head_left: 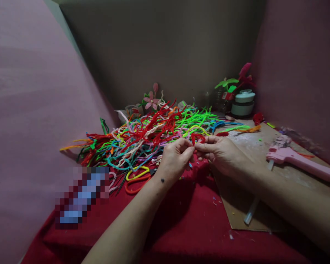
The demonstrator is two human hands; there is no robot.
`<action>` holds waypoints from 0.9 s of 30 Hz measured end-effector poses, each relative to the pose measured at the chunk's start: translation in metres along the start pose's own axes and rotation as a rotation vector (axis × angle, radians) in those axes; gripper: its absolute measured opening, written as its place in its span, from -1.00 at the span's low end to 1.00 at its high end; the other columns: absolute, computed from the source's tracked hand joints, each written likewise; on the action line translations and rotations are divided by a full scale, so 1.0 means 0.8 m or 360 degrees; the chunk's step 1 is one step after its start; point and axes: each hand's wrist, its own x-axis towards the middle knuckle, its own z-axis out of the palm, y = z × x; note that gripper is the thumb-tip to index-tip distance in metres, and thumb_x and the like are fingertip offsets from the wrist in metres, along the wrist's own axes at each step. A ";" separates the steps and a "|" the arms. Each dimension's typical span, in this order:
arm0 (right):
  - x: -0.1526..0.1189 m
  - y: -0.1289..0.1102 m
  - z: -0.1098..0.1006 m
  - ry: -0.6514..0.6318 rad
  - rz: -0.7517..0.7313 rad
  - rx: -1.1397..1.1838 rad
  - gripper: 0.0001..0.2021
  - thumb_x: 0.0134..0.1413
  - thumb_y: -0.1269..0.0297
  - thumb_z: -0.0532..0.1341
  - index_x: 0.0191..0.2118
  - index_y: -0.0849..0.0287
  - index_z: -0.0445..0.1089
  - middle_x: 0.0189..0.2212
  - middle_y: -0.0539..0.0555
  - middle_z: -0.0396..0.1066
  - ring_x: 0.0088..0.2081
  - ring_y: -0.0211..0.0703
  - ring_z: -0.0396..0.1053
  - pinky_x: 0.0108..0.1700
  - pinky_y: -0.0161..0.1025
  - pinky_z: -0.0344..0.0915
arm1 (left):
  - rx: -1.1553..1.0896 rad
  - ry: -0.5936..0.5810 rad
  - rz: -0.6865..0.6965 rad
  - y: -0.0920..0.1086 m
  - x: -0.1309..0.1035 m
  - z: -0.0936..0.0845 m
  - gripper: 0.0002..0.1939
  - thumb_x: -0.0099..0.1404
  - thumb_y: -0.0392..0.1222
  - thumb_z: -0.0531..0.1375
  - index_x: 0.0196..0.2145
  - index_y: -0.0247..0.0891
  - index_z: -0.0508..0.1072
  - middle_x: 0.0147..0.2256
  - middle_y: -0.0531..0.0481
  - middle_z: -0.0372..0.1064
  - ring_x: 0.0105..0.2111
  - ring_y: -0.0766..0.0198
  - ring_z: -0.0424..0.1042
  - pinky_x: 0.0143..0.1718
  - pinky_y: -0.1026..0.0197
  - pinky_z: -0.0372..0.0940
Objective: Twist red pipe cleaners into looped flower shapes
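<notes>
A red pipe cleaner (pixel 198 138), bent into a loop, is pinched between my two hands above the front of the heap. My left hand (pixel 177 156) is closed, thumb and forefinger pressed together at the loop's lower end. From the right, my right hand (pixel 218 150) grips the same piece with thumb and fingertips. Just behind the hands spreads a big tangled heap of pipe cleaners (pixel 143 135) in red, green, white, blue and other colours. Scissors (pixel 137 179) with yellow and red handles lie left of my left wrist.
A pink glue gun (pixel 299 157) with a clear glue stick (pixel 251 211) lies on a cardboard sheet (pixel 239 222) at the right. Behind stand a pale lidded jar (pixel 243 102) and a pink pipe-cleaner flower (pixel 151 100). Red cloth (pixel 187 227) covers the table; a blurred-out patch lies left.
</notes>
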 end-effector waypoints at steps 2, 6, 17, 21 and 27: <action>-0.001 -0.003 0.000 -0.0084 0.0003 -0.0013 -0.81 -0.33 0.34 0.37 -0.54 0.29 0.38 -0.60 0.01 0.36 -0.56 -0.31 0.32 -0.48 -0.34 0.27 | 0.0013 0.0033 0.0006 -0.001 0.001 -0.002 -0.91 0.13 -0.24 0.12 -0.47 -0.32 0.31 -0.68 0.15 0.26 -0.78 0.50 0.17 -0.78 0.45 0.10; -0.003 -0.006 0.002 -0.0120 -0.0138 -0.0188 -0.82 -0.20 0.25 0.31 -0.47 0.29 0.45 -0.56 0.07 0.40 -0.52 -0.23 0.35 -0.46 -0.27 0.32 | 0.0023 0.0085 0.0027 -0.003 0.003 -0.005 -0.90 0.14 -0.22 0.11 -0.46 -0.32 0.32 -0.67 0.14 0.25 -0.78 0.50 0.17 -0.79 0.45 0.09; -0.007 -0.004 0.005 0.0055 -0.0118 -0.0296 -0.78 -0.21 0.18 0.30 -0.54 0.27 0.39 -0.59 0.02 0.35 -0.60 -0.34 0.26 -0.56 -0.36 0.22 | 0.0309 0.0130 0.0210 -0.013 0.001 0.002 -0.85 0.17 -0.20 0.09 -0.43 -0.31 0.39 -0.63 0.10 0.29 -0.69 0.49 0.22 -0.63 0.43 0.14; -0.002 0.004 0.000 -0.0074 -0.0024 -0.0245 -0.76 -0.15 0.15 0.27 -0.53 0.28 0.40 -0.63 0.01 0.32 -0.61 -0.35 0.23 -0.56 -0.37 0.18 | 0.0382 0.0116 0.0293 -0.018 0.001 0.005 -0.84 0.18 -0.19 0.08 -0.44 -0.30 0.41 -0.56 0.07 0.34 -0.64 0.48 0.25 -0.56 0.41 0.18; 0.001 0.010 -0.005 -0.0075 0.0187 0.0010 -0.88 -0.22 0.30 0.32 -0.48 0.22 0.44 -0.54 0.02 0.37 -0.51 -0.32 0.31 -0.47 -0.38 0.27 | 0.0352 0.0080 0.0268 -0.022 -0.002 0.008 -0.91 0.16 -0.25 0.10 -0.45 -0.28 0.37 -0.54 0.07 0.35 -0.60 0.45 0.31 -0.51 0.40 0.21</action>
